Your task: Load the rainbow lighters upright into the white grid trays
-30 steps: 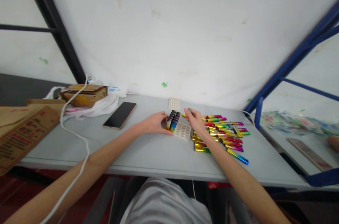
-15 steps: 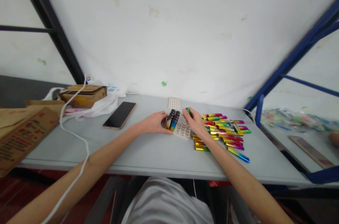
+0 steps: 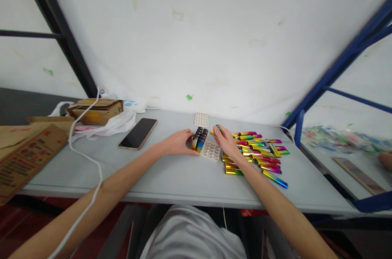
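A white tray with round holes (image 3: 210, 151) lies on the grey table. Several shiny tubes with black tops (image 3: 200, 138) stand upright in its left part. My left hand (image 3: 181, 143) curves around the left side of these tubes, thumb and fingers apart. Over the tray's right side, my right hand (image 3: 224, 140) is closed on a small green-ended tube (image 3: 218, 127), mostly hidden by the fingers. To the right, many shiny coloured tubes (image 3: 255, 151) lie in a loose pile.
Another white holed tray (image 3: 201, 119) lies near the wall. A phone (image 3: 138, 133) is on the left, with cardboard boxes (image 3: 98, 111), a plastic bag (image 3: 119, 122) and a white cable (image 3: 88, 156). A blue frame post (image 3: 321, 83) rises at the right.
My right hand has shifted very slightly to the right, still closed on the tube. My left hand stays by the standing tubes.
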{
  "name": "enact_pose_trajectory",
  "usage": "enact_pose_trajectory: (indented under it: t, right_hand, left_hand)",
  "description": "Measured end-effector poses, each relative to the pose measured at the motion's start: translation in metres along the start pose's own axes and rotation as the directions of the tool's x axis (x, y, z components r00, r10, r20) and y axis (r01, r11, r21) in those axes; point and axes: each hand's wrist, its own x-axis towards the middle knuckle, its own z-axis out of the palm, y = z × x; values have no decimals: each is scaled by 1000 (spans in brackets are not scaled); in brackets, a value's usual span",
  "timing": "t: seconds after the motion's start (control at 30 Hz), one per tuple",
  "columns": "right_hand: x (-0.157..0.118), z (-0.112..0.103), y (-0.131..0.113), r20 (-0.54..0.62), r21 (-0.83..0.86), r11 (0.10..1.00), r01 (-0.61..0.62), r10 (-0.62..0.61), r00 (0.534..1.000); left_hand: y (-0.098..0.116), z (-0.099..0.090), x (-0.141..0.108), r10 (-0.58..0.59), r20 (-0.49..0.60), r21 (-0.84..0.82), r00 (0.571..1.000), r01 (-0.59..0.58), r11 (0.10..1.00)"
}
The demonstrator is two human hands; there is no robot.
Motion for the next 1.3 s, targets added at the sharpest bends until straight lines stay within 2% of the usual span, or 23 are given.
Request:
enact_pose_trajectory:
  t: [0.17,0.47,0.63,0.73,0.8,1.03,1.17,1.3]
  right_hand:
    - [-2,1,-3,-116,-127,992,0,-15,993]
    - [-1,-2,3,-123,-149,988,28,-47,991]
    - [1,-4,5,-13,-199,974,111,-116,993]
    - [2,-7,5,19,-358,900,248,-258,966]
    - [2,-8,5,51,-450,845,289,-299,953]
    - [4,-12,11,120,-516,821,244,-212,970]
    - [5,-13,13,250,-539,782,314,-207,946]
    - [6,-18,9,308,-541,756,369,-230,923]
  left_hand:
    - [0,0,-1,7,-5,3,1000,-7,1000]
    - [1,0,-1,4,-4,2,1000,-4,1000]
    - [3,-1,-1,-2,-1,5,1000,2,1000]
    - [2,-1,-1,-3,3,2,1000,3,1000]
    - [2,-1,-1,-6,11,-1,1000,6,1000]
    - [3,-1,0,-8,10,11,1000,8,1000]
    - [4,-2,-1,-13,10,18,1000,13,1000]
    - [4,-2,-1,-6,13,32,1000,6,999]
